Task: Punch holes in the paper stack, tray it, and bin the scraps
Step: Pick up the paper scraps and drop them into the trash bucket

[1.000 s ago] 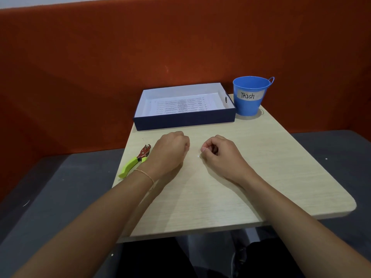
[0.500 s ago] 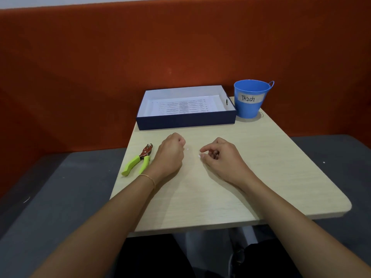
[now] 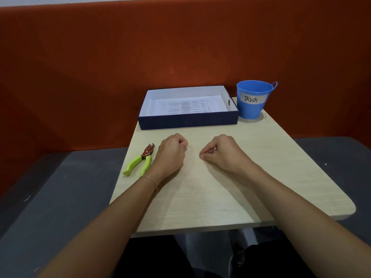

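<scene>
Mid-table (image 3: 281, 177), I see the left hand (image 3: 170, 155) curled into a fist beside a white scrap (image 3: 189, 149). The right hand (image 3: 224, 155) pinches its fingertips together; I cannot tell whether either holds anything.

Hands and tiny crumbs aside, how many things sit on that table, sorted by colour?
Blue: 2 (tray, Trash bucket)
Green: 1 (hole punch, green handles)
White: 1 (paper stack, lying in the tray)
Total: 4
</scene>
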